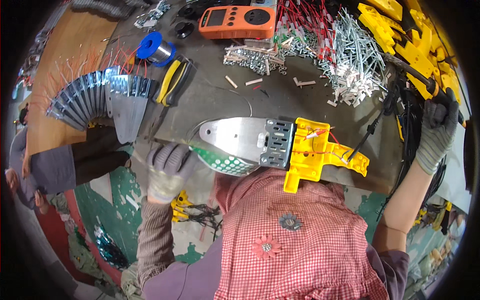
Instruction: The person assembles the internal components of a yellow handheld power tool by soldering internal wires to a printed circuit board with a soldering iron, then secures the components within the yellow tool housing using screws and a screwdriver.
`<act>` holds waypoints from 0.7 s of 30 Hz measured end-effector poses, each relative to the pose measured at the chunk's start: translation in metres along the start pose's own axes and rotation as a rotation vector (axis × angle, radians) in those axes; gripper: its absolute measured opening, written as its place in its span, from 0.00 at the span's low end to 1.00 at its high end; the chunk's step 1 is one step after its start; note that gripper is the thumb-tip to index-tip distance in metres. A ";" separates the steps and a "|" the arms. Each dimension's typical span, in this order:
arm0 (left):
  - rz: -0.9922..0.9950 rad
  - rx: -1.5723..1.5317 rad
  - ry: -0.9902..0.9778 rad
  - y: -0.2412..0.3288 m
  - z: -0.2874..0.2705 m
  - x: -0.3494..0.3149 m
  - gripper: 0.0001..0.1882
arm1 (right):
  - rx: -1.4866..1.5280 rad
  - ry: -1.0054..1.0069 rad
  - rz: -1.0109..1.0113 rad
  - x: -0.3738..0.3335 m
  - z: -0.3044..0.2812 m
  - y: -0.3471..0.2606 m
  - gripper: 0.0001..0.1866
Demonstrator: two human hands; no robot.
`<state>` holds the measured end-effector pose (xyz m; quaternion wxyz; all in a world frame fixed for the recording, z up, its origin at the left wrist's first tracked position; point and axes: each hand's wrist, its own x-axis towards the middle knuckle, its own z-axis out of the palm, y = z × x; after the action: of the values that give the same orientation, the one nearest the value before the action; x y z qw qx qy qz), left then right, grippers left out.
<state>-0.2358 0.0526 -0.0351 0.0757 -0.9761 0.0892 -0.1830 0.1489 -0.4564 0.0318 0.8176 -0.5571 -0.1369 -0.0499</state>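
My left hand (172, 169), in a grey glove, is closed at the table's near edge. A thin curved wire, looking like solder, runs toward its fingers. My right hand (440, 130), also gloved, has its fingers curled around the dark handle of a soldering iron (425, 80) at the far right. Between my hands lies a yellow plastic handle shell (306, 157) with red wires and a black cord inside. Joined to its left are a slotted metal bracket (277, 143) and a tapered metal plate (232, 137). A green, white-dotted piece (225, 162) shows below the plate.
An orange multimeter (237, 22), loose screws (352, 50) and white sleeves lie at the back. A solder spool (156, 49), yellow-handled pliers (172, 82) and a row of metal plates (90, 100) stand left. Yellow shells (420, 45) pile up right. Another person (55, 167) sits left.
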 end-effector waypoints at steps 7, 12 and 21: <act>0.208 0.058 0.079 -0.026 0.006 -0.001 0.16 | 0.148 -0.035 0.056 -0.011 -0.008 -0.015 0.22; 0.109 -0.183 -0.123 -0.037 -0.028 -0.013 0.12 | 0.143 0.064 0.049 -0.038 -0.019 -0.034 0.22; 0.141 -0.151 -0.046 -0.002 -0.034 0.010 0.13 | 0.328 -0.177 0.142 -0.048 -0.052 -0.030 0.25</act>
<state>-0.2387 0.0489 -0.0003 0.0164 -0.9743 0.1695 -0.1474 0.1047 -0.5194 0.0279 0.8836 -0.4269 -0.1751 0.0800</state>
